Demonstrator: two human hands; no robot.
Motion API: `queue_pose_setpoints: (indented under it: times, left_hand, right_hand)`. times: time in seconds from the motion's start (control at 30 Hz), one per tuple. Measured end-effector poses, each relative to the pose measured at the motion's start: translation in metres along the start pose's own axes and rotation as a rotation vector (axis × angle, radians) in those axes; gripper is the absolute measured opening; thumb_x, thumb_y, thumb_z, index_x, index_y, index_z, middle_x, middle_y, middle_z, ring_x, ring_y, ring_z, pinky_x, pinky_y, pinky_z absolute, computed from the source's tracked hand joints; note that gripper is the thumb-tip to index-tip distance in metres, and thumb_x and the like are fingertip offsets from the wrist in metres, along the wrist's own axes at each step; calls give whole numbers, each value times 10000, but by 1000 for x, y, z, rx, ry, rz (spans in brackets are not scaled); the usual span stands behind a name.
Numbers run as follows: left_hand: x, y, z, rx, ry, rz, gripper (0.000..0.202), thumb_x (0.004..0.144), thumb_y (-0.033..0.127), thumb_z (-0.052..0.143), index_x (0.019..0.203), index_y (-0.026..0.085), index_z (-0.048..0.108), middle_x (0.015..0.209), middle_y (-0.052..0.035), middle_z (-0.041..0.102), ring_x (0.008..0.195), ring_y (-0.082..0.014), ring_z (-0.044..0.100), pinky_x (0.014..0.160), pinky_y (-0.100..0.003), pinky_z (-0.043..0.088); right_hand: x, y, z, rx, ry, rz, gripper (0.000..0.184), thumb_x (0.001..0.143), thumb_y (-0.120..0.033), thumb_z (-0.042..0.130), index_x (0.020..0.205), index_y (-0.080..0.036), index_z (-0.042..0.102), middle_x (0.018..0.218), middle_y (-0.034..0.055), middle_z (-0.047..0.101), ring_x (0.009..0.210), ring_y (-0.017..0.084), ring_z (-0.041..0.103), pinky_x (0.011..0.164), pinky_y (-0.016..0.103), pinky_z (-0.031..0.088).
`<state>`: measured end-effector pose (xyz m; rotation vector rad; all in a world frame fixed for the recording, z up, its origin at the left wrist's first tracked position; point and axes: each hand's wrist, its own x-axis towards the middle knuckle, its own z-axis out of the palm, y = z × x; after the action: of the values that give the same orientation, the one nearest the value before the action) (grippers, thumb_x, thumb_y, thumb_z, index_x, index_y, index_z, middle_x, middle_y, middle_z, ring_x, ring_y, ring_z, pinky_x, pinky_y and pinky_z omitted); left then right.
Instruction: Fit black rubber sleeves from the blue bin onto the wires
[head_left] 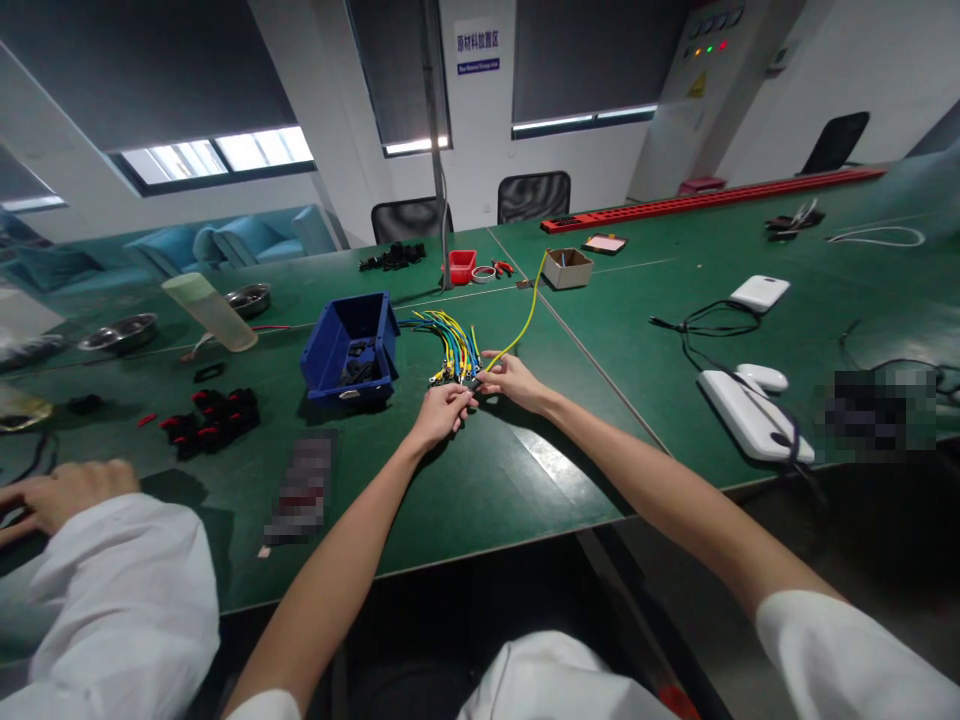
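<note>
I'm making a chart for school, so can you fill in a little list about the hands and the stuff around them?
Left hand: pinching a small dark part
Right hand: holding a yellow wire that curves up and away
Wire bunch: mostly yellow and blue, just beyond the hands
Blue bin: left of the bunch, dark pieces inside
Table: green
Neighbour's hand: far left

Dark piece point(475, 384) (tiny), partly hidden.
</note>
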<state>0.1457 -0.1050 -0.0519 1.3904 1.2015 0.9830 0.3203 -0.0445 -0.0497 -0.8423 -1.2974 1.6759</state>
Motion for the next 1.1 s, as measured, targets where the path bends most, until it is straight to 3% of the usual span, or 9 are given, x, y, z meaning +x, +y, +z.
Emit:
queue_pose_setpoints:
  times: [0.43,0.67,0.83,1.0,1.1]
  left_hand:
    - [2,1,0,-18,20,-21,231,797,343,576,877,127,596,684,-17,629,352,-29,412,315,-165,312]
    - [4,1,-2,-117,48,-25,155,754,288,574,781,136,578,623,2,596,347,-32,398,320,-176,299]
    - [6,2,-5,-218,40,-57,161,732,290,583,754,130,574,605,5,581,362,-29,394,331,-171,294]
    - [7,0,-5,-262,52,-51,173,721,294,594,767,129,569,638,-10,607,397,-39,425,341,-164,301]
    - [7,-1,-5,-245,30,-43,184,724,306,603,759,128,572,634,-15,608,400,-42,428,343,-166,302]
  right_hand:
    - [1,0,3,-1,16,4,719,737,-175,717,1345,-119,336,778,41,691,614,126,660,595,238,567]
    - [-7,3,23,36,182,-40,969,741,-182,720,1464,-143,77,743,13,685,628,139,662,543,220,542]
    - [-11,7,34,65,317,-82,935,718,-208,742,1442,-147,154,732,2,682,671,158,673,603,255,564]
    - [-10,14,37,-58,292,-124,860,765,-335,700,1436,-105,215,721,21,680,623,142,645,542,231,519]
    - [-8,16,35,-187,291,-141,809,788,-373,662,1427,-90,255,638,-13,637,537,111,582,476,201,448]
